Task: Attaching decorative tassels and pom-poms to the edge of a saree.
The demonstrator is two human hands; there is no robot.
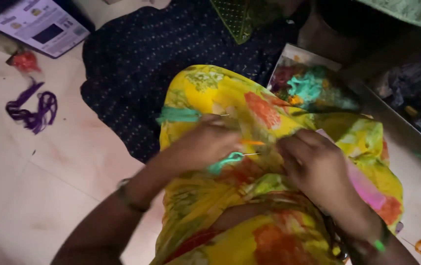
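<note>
Item: thin silver sewing needle [252, 154], lying nearly level across the yellow floral printed cloth [210, 95] draped over your lap. Its long axis runs left to right, spanning the gap between your two hands.

Thread: teal-green yarn loop [224, 162], hanging at the needle's left end, just under your left hand [201, 145].

Left hand: fingers curled together over the cloth fold, touching the yarn; whether they pinch the needle itself cannot be told.

Right hand [316, 164]: fingers bunched and pressed onto the cloth at the needle's right end; the tip is hidden there. Both hands sit about equally near; the needle points toward your right.

Also on the cloth: short orange yarn strand [252, 143], just above the needle; teal-green yarn band [178, 115], further left.

Surroundings: open tray of mixed coloured yarn [308, 86] beyond the cloth; dark dotted fabric [137, 64] behind; purple yarn tangle [33, 110] well apart on the pale tiled floor [28, 181].
</note>
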